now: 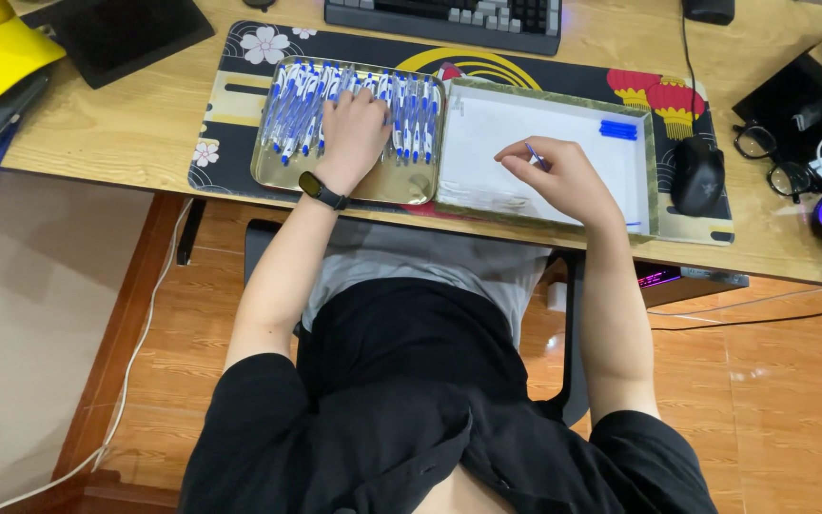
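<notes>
Left hand point(354, 133) flat, fingers spread on pens point(302, 109) in gold tray point(273, 176); right hand point(563, 181) pinching blue pen part point(535, 155) over white-lined box point(487, 128).

Both bare forearms reach forward from short black sleeves, elbows bent and set wide of the torso. The left hand point(352, 133) lies palm down, fingers spread and slightly curled, knuckles up, with a black band around the wrist just behind it. The right hand point(563, 176) is half closed, its wrist bent inward; thumb and forefinger pinch together at the hand's upper left, the other fingers tucked under the palm. The two hands are well apart.
</notes>
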